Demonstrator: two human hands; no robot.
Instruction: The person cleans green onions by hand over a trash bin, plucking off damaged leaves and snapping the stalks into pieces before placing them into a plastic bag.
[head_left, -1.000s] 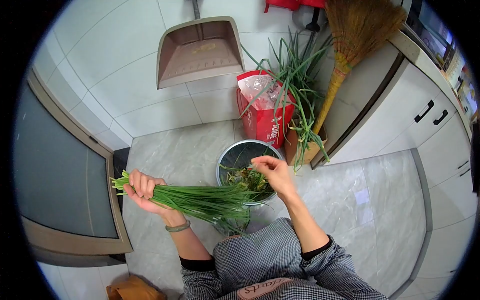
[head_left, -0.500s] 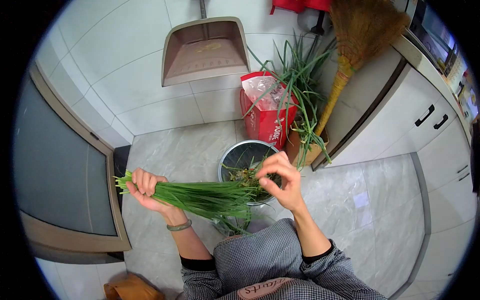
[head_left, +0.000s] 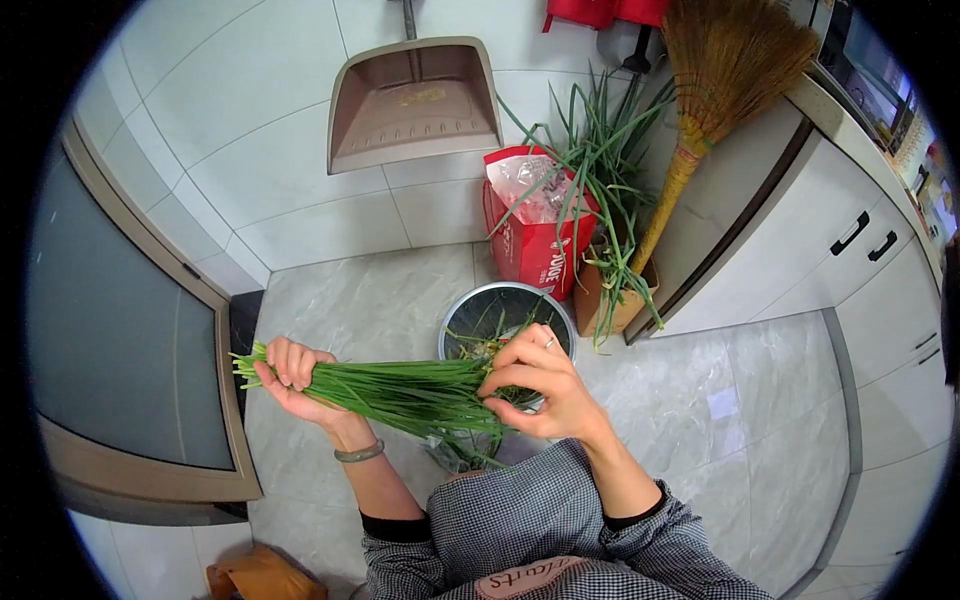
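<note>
A long bunch of green leafy stalks (head_left: 400,388) lies sideways in front of me, its pale cut ends at the left. My left hand (head_left: 300,380) is wrapped round it near those ends. At the leafy tips is my right hand (head_left: 535,385), thumb and fingers apart and curved, with fingertips touching or very near the leaves. Below the tips stands a round bin (head_left: 452,318) with green and yellowish scraps (head_left: 482,347) in it, partly hidden by my right hand. More green stalks (head_left: 470,450) show under the bunch, close to my apron.
Behind the bin stand a red bag (head_left: 530,245) and a cardboard box (head_left: 592,300) with long green onions (head_left: 605,170). A broom (head_left: 665,205) leans by the white cabinets (head_left: 800,240). A dustpan (head_left: 415,110) hangs on the wall. A door (head_left: 140,330) is at left.
My right hand has moved off the bin, first lifting with its fingers parting, then coming down and left to the leaf tips. My left hand keeps its hold on the bunch.
</note>
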